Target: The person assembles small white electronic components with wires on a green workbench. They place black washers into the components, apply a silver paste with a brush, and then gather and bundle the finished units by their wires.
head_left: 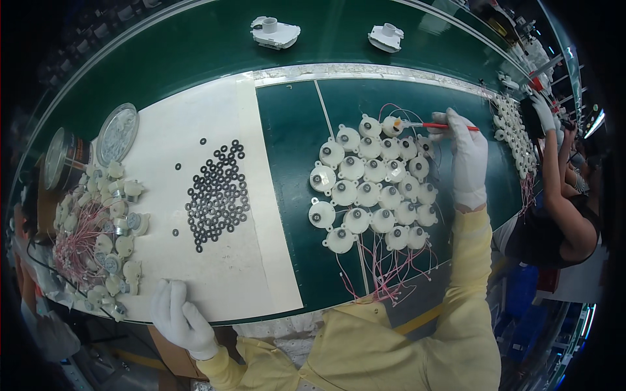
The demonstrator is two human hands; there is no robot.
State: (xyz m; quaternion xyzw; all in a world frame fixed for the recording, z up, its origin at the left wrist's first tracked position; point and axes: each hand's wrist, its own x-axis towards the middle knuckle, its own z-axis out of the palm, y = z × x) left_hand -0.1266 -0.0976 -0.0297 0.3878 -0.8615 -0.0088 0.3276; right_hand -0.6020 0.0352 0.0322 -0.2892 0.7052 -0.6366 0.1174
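Note:
My right hand [464,156], in a white glove, pinches a thin brush [425,125] with a red handle. The bristles touch the top of a white round motor [392,127] at the far edge of a cluster. Around it, several similar motors [353,168] lie close together on the green mat, most with a dark ring at the centre. Their pink and white wires [385,267] trail toward my body. My left hand [179,319], also gloved, rests at the near table edge with fingers stretched out and nothing in them.
Many loose black rings [218,192] lie on a white sheet [264,260]. At the left are a heap of wired motors [98,238], a tin [62,159] and a round lid [118,135] holding whitish paste. Two white housings [276,34] sit beyond. Another person [566,195] works at right.

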